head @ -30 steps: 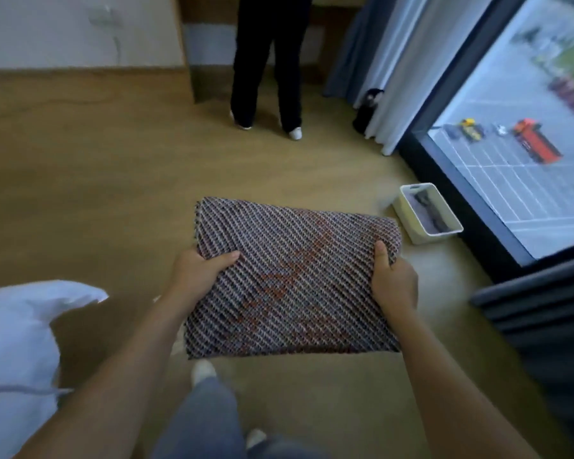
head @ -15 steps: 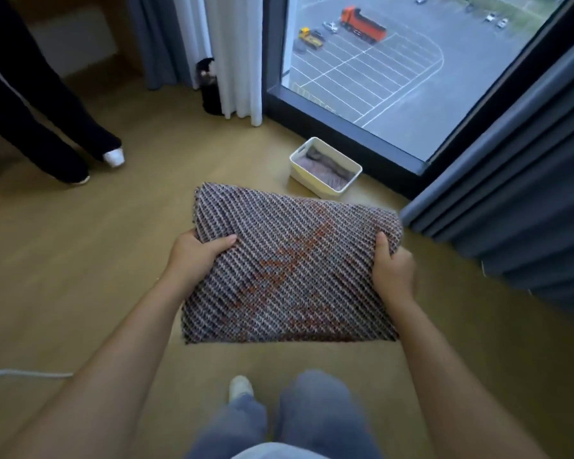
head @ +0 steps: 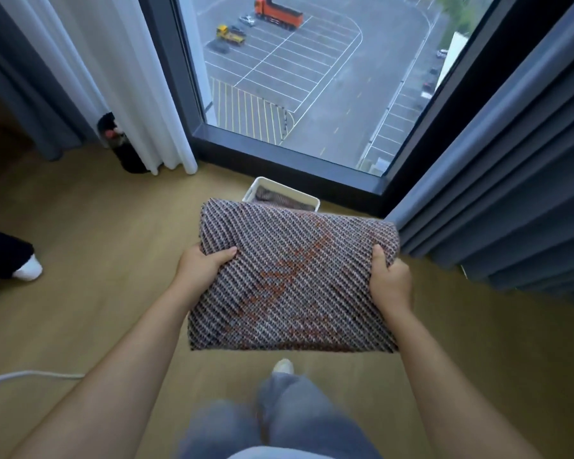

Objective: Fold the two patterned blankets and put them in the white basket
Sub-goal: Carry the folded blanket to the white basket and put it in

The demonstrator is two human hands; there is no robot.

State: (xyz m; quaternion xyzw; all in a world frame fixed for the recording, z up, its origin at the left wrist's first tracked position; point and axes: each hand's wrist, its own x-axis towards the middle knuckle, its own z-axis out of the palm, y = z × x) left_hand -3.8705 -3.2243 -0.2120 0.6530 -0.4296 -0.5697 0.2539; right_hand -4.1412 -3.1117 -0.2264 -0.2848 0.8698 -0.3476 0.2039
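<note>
I hold a folded patterned blanket (head: pixel 292 279), woven in grey, dark and orange, flat in front of me above the floor. My left hand (head: pixel 203 265) grips its left edge, thumb on top. My right hand (head: pixel 390 283) grips its right edge the same way. Just beyond the blanket's far edge, the white basket (head: pixel 257 185) stands on the floor by the window; the held blanket hides most of it. Inside the basket lies another patterned blanket (head: pixel 284 200), partly visible.
A floor-to-ceiling window (head: pixel 312 77) rises straight ahead. Grey curtains (head: pixel 511 193) hang at the right, white and grey curtains (head: pixel 113 77) at the left with a dark object (head: pixel 123 147) at their foot. Another person's foot (head: pixel 27 268) stands at the left. A white cable (head: pixel 30 376) crosses the floor.
I have turned and stepped toward the window. The basket has come closer and now lies partly behind the blanket's far edge. My grip on the blanket is unchanged.
</note>
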